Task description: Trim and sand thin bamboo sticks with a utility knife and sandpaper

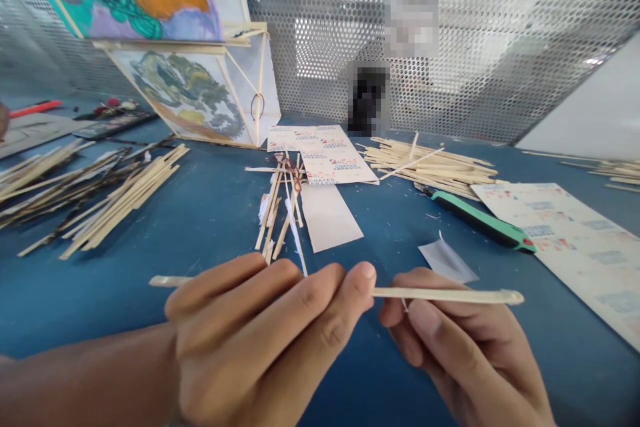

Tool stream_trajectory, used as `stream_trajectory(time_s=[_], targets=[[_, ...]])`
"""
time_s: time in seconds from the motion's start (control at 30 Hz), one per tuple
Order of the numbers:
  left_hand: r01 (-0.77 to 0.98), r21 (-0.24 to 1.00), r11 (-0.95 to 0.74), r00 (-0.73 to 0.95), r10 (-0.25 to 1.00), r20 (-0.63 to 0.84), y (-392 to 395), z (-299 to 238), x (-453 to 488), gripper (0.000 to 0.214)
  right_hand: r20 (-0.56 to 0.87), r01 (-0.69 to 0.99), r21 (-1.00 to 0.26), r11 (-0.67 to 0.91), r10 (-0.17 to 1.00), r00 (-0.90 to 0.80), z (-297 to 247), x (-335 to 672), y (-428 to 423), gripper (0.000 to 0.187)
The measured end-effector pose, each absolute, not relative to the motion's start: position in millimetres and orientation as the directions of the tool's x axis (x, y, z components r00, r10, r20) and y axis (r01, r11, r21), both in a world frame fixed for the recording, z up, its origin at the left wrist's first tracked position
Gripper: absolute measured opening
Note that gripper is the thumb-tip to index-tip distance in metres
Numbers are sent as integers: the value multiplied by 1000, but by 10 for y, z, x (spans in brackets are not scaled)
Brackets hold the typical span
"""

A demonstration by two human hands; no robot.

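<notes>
A thin, flat bamboo stick lies level across the front of the view. My left hand is closed around it, knuckles up, and one end pokes out left of the fingers. At the tip of its index finger the stick continues to the right, passing across the fingers of my right hand. That hand is closed in a pinch, thumb against fingers, with a thin white strip showing between them. Whether the strip is attached to the stick is hidden.
Loose bamboo sticks lie left, with another pile behind. Sandpaper sheets, a white paper piece, a translucent scrap and a green utility knife lie on the blue table. Painted panels stand before perforated metal.
</notes>
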State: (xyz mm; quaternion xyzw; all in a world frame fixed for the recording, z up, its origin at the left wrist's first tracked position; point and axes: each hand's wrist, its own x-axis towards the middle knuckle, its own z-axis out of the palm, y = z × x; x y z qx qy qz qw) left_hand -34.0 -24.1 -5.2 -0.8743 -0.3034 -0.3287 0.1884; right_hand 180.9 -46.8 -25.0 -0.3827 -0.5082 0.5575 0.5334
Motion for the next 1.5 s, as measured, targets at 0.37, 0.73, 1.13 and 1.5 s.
stream_trajectory(time_s=[0.37, 0.73, 1.13, 1.5], targets=[[626, -151, -765, 640, 393, 661, -216, 54, -316, 16, 74, -166, -985, 54, 990, -117, -277, 1851, -489, 23], [570, -177, -802, 600, 258, 757, 50, 25, -259, 18, 93, -237, -969, 74, 993, -71, -282, 1873, -428, 9], [548, -182, -816, 673, 302, 675, -37, 90, -296, 20, -28, -244, -969, -27, 1000, 0, -224, 1846, -404, 13], [537, -126, -834, 614, 284, 737, 32, -11, -231, 11, 8, -239, -971, 0, 999, -33, -229, 1902, -382, 11]])
